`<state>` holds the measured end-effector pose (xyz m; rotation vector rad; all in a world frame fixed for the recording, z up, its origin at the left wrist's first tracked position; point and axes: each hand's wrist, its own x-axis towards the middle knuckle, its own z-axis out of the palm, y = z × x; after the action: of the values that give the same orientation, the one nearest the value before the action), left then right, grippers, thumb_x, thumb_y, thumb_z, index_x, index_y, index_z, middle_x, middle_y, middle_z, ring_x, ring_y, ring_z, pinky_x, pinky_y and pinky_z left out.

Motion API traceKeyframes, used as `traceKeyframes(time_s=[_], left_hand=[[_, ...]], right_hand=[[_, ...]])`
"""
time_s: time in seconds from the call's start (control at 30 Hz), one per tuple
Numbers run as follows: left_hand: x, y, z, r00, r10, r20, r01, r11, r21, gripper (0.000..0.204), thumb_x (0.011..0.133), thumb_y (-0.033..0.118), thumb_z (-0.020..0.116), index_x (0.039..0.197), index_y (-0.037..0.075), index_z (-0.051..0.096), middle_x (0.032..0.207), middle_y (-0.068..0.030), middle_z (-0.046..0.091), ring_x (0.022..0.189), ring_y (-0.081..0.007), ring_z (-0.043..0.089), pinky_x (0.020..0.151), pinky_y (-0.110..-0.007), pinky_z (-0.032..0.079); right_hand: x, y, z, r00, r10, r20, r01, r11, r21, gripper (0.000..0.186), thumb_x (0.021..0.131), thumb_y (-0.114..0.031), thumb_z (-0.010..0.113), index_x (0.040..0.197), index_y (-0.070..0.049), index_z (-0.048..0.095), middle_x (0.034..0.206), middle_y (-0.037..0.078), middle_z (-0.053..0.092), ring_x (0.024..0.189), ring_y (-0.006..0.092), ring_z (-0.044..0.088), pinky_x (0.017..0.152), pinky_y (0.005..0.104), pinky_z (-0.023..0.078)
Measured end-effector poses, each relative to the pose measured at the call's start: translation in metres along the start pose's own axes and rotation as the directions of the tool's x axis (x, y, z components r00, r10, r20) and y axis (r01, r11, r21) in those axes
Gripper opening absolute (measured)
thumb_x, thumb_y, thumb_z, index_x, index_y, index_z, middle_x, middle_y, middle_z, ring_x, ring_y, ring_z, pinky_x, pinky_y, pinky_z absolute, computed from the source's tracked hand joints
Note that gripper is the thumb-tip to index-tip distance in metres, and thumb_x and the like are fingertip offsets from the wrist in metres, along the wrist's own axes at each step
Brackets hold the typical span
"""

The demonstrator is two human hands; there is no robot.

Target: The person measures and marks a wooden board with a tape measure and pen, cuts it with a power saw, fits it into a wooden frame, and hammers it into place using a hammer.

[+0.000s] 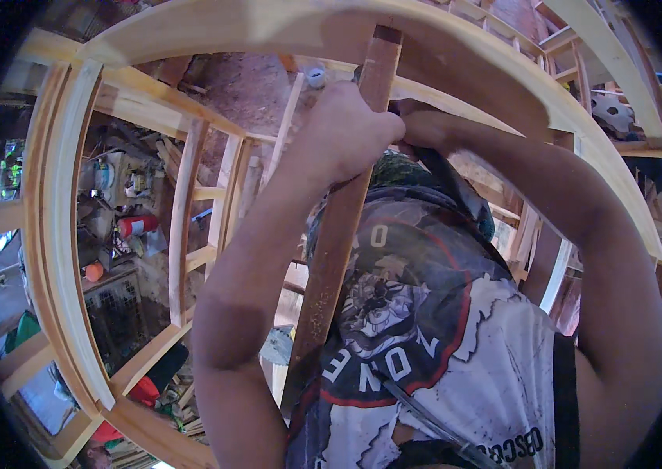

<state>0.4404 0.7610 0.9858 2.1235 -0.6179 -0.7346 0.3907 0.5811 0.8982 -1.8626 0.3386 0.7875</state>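
A long brown wooden board [339, 250] runs slantwise in front of my torso, its upper end reaching the curved pale beam. My left hand [350, 129] is closed across this board near its upper part, thumb side toward the right. Just to the right of the board, my right hand [423, 127] is bent inward, close against the left one. Its fingers are curled and mostly hidden, near some dark material. A dark strip of cloth [456, 184] hangs below the right wrist. What the right fingers hold cannot be made out.
A pale curved wooden beam [213, 33] arches over the far side. On the left stands an upright timber frame [61, 227]. Beyond it lie a red cylinder [137, 226], an orange ball-like object [94, 271] and clutter. A small pale cup [315, 76] sits beyond my hands.
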Motion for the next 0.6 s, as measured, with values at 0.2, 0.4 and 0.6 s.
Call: traceKeyframes(time_s=[0.2,0.4,0.6], left_hand=[[0.000,0.001,0.006,0.998,0.018,-0.055,-0.016,0.999,0.040,0.049,0.069,0.026,0.065,0.095,-0.016,0.063,0.090,-0.0311,0.067,0.090,-0.0396,0.068,0.082,-0.044,0.053],[-0.001,-0.006,0.001,0.997,-0.045,0.059,0.049,0.997,-0.059,0.057,0.072,0.031,0.068,0.101,-0.017,0.061,0.099,-0.0328,0.066,0.095,-0.0401,0.068,0.086,-0.044,0.053],[-0.011,0.001,-0.002,0.986,-0.165,-0.001,0.165,0.986,-0.006,0.052,0.073,0.028,0.069,0.101,-0.014,0.060,0.096,-0.0311,0.066,0.095,-0.0394,0.068,0.084,-0.045,0.053]], right_hand=[[0.000,0.001,-0.012,0.992,0.043,0.118,-0.023,0.987,-0.162,0.029,0.084,-0.026,0.064,0.096,-0.001,0.059,0.067,0.004,0.056,0.052,0.0123,0.053,0.045,0.0296,0.043],[-0.095,-0.027,-0.032,0.943,0.149,0.296,0.030,0.851,-0.525,0.036,0.074,-0.024,0.069,0.097,0.003,0.062,0.076,0.007,0.061,0.064,0.0148,0.059,0.058,0.0327,0.047],[-0.218,-0.072,-0.069,0.997,0.034,-0.074,-0.036,0.999,-0.023,0.043,0.069,-0.012,0.071,0.108,0.000,0.058,0.080,0.004,0.057,0.059,0.0133,0.056,0.053,0.0274,0.046]])
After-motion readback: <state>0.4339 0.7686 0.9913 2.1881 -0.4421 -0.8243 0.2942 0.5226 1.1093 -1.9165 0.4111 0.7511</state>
